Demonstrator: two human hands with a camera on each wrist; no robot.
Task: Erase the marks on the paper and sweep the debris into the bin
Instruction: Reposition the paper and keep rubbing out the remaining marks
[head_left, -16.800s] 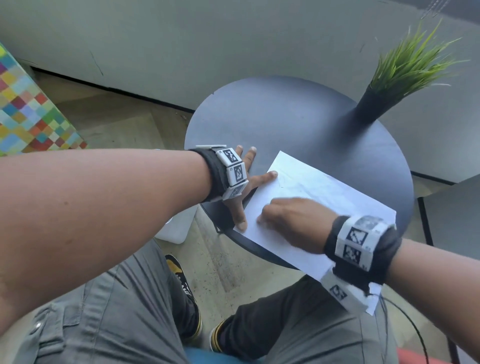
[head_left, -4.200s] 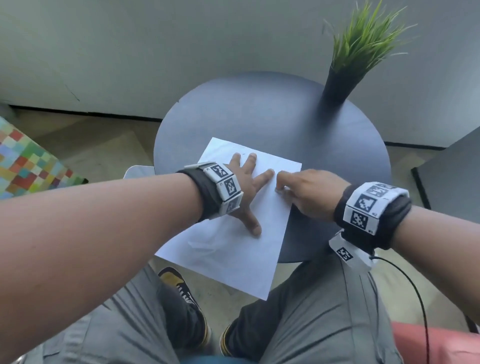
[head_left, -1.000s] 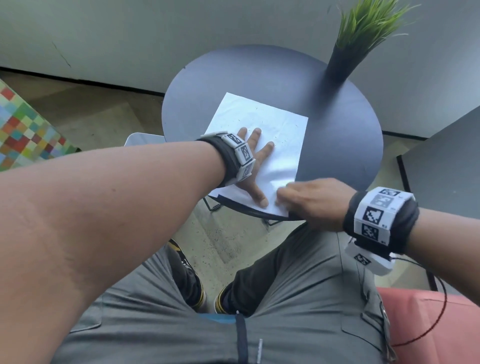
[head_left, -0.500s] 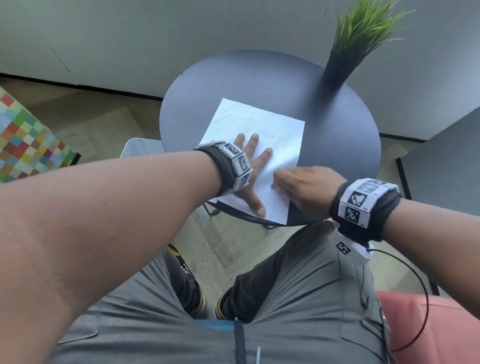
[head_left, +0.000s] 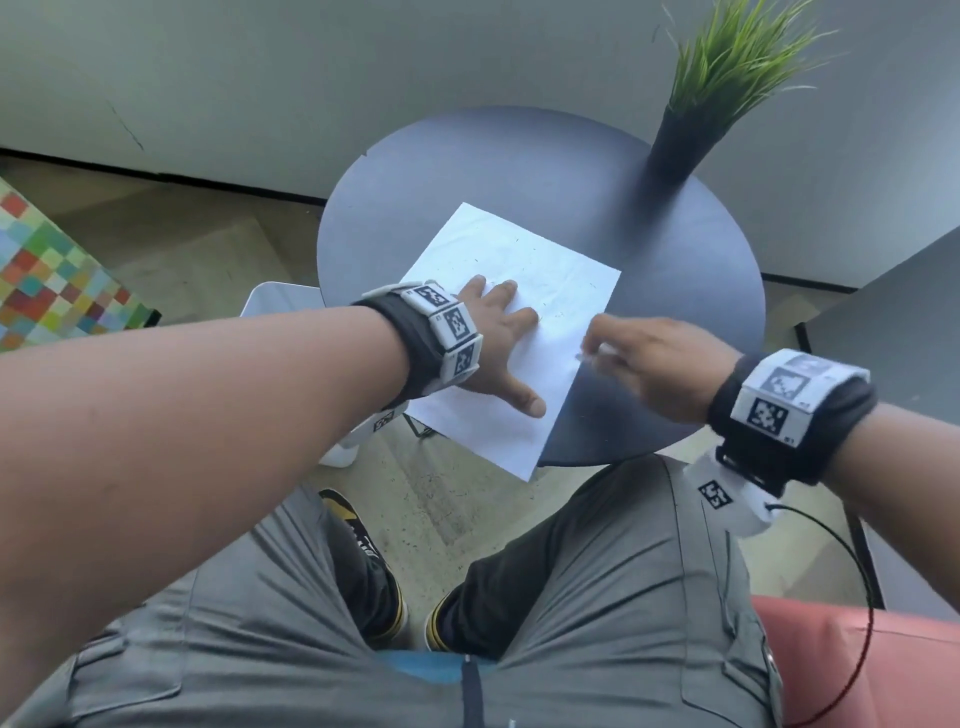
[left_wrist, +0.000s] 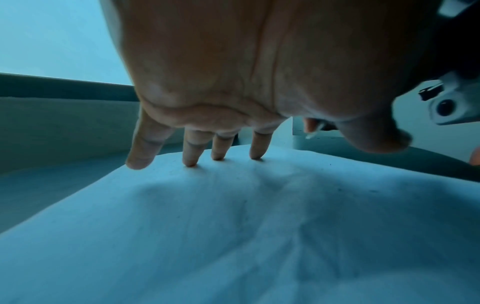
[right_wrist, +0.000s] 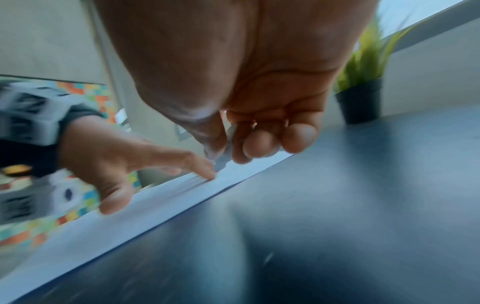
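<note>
Round dark table (head_left: 675, 291) — white paper (head_left: 524, 270) (near corner overhanging the edge), potted grass plant (head_left: 696, 119) at the back.

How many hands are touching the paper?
1 for certain: the left hand presses flat on the paper; the right hand pinches an eraser at its edge, contact unclear.

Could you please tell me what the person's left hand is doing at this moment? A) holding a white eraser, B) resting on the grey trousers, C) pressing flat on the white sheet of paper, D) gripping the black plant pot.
C: the left hand lies with fingers spread on the white sheet of paper atop the round dark table, while the right hand pinches the small white eraser.
</note>
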